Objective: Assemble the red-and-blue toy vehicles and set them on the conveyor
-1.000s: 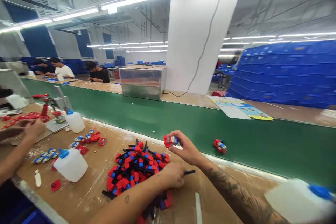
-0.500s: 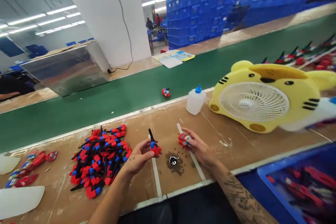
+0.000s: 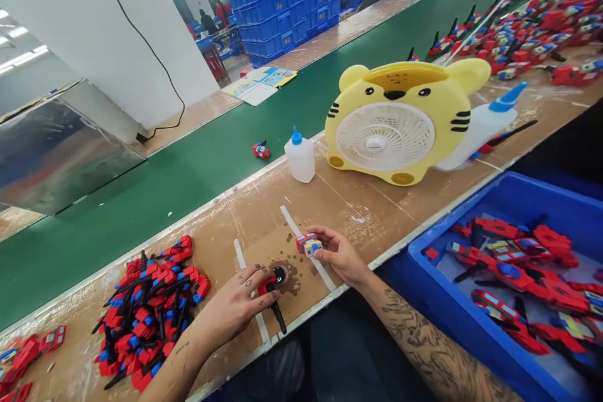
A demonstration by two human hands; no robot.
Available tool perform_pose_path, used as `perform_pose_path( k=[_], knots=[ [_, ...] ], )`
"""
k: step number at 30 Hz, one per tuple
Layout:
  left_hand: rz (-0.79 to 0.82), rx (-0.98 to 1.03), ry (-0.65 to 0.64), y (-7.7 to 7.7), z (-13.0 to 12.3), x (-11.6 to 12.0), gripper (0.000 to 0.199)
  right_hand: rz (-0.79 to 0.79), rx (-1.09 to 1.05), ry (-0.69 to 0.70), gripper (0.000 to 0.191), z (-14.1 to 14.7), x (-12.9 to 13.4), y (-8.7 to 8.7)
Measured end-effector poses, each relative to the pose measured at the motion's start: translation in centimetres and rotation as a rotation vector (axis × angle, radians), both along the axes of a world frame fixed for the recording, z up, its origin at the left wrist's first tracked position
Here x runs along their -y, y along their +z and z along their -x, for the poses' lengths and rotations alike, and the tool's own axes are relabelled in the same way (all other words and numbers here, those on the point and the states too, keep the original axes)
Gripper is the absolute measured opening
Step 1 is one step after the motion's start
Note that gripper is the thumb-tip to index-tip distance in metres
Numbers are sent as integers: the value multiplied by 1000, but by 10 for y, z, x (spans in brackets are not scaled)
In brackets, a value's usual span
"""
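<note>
My left hand (image 3: pixel 247 301) is closed on a red plastic toy part with a black rod (image 3: pixel 279 317), the rod pointing down towards the table's front edge. The part is held right beside a small dark round spot with a wet stain (image 3: pixel 279 274); whether it touches is hidden. My right hand (image 3: pixel 340 256) grips a red, white and blue toy piece (image 3: pixel 308 245) between thumb and fingers, just above the table. To the left of my left hand lies a pile of red and blue parts with black rods (image 3: pixel 151 308).
A white bottle with a blue nozzle (image 3: pixel 300 157) stands before a yellow tiger-faced fan (image 3: pixel 400 125). Behind runs a green conveyor (image 3: pixel 188 176), carrying a toy (image 3: pixel 261 150). At right sits a blue bin (image 3: pixel 426 264) of toys; more toys (image 3: pixel 532 31) lie beyond the fan.
My left hand has lowered its part to the dark spot and turned it, so the rod now points down instead of up. My right hand keeps its piece. The camera view has swung right.
</note>
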State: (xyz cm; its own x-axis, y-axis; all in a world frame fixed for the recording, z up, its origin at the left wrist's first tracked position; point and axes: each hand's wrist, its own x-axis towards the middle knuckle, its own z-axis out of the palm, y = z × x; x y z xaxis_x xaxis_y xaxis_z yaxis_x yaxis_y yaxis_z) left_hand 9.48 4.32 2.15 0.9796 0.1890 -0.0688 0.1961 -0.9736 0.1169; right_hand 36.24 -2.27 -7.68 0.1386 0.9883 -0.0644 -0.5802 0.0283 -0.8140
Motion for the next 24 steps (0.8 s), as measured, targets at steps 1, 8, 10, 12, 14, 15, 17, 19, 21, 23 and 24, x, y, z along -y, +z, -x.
perform_pose_path(
  k=[1,8,10,12,14,15,17,19,21,23,24],
  knots=[
    [-4,-10,1,0,-1,0,58,-7,-4,1,56,0,0,0],
    [73,58,76,0,1,0,59,-34,-2,7,61,0,2,1],
    [186,160,152,0,2,-2,53,-56,12,50,64,5,3,3],
    [368,306,291,-3,3,-3,42,-81,39,97,67,11,4,6],
    [599,495,490,-9,2,-3,33,-106,80,127,69,20,3,10],
    [718,596,595,-12,2,-3,32,-115,105,132,69,24,2,12],
    [920,780,770,-20,1,-2,38,-124,147,125,68,32,-2,15],
    [1048,876,863,-26,-2,0,46,-133,165,112,68,38,-6,17],
    [1108,905,886,-29,-5,2,49,-156,174,109,68,42,-10,20],
    [1142,912,879,-27,-9,2,50,-190,239,118,66,44,-13,24],
    [1153,914,871,-26,-11,2,49,-206,309,119,65,44,-13,26]
  ],
)
